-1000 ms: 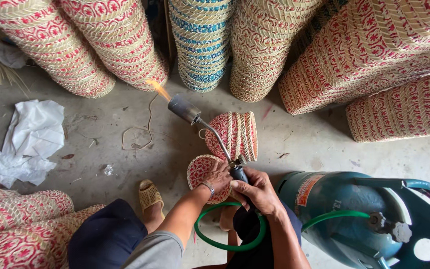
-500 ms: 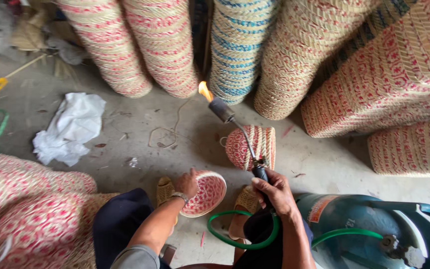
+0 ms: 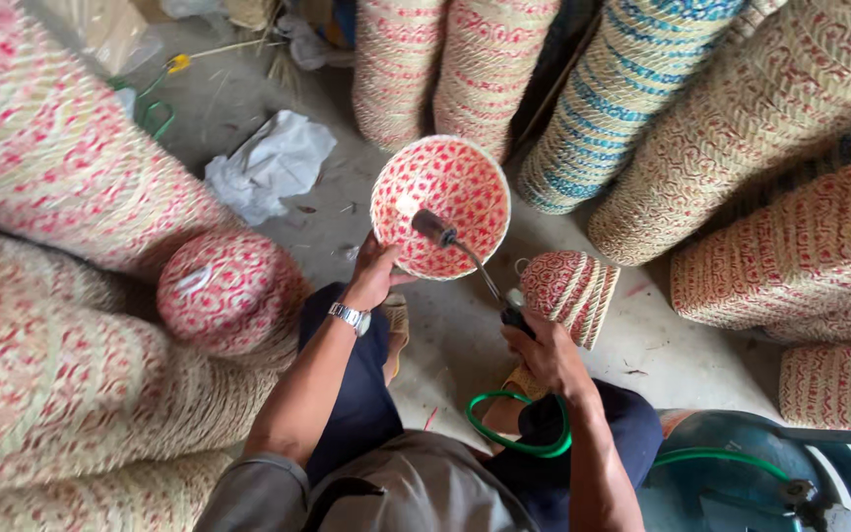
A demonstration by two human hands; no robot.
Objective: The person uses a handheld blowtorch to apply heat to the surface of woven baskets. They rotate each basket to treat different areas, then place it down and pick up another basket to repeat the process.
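Since the earlier frames the woven bowl has come up off the floor: it lay flat by the person's feet, and now the left hand holds it tilted at the centre of the head view, its red-and-cream inside turned to the camera. The gas torch, which pointed at the floor and the stacks with a visible flame, has swung round so that its nozzle sits inside the bowl's mouth; no flame can be made out now. Judging from this, the work has passed from the outside of the pieces to the inside of this one. The left hand's fingers are curled round the bowl's lower rim, thumb on the inner edge. The right hand is closed round the torch's dark grip, lower and to the right of centre. A green hose loops from the grip toward the blue-green gas cylinder in the lower right corner. The bowl holds nothing but the torch tip. A second small basket lies on its side on the concrete just right of the torch shaft; its inside is not visible. A domed woven piece rests on the stacks at left. Tall stacks of baskets fill the top and right, and crumpled white paper lies at upper left.
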